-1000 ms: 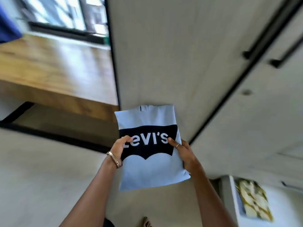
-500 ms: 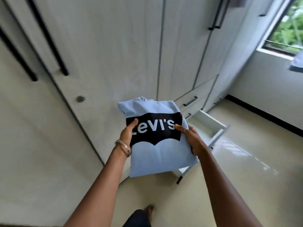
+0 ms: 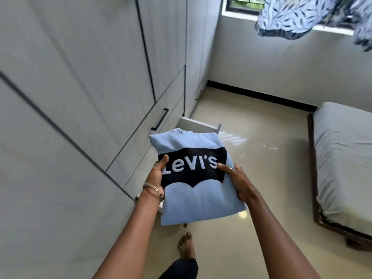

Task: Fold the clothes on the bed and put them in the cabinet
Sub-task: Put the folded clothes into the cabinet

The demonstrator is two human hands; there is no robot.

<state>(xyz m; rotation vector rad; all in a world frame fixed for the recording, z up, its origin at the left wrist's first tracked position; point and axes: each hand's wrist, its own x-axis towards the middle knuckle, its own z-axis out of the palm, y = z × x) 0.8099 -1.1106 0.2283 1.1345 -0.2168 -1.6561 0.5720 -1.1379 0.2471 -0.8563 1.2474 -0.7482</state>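
Since half a second ago, view swung right; bed [image 3: 342, 158] now visible; left hand [image 3: 156, 176] and right hand [image 3: 239, 182] grip folded shirt [image 3: 201, 202] above open drawer [image 3: 199, 125]; folding done; stowing remains.

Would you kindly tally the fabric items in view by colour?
Light blue with black logo: 1, the folded shirt
Blue leaf print: 1, the hanging cloth
Grey: 1, the bed sheet
Total: 3
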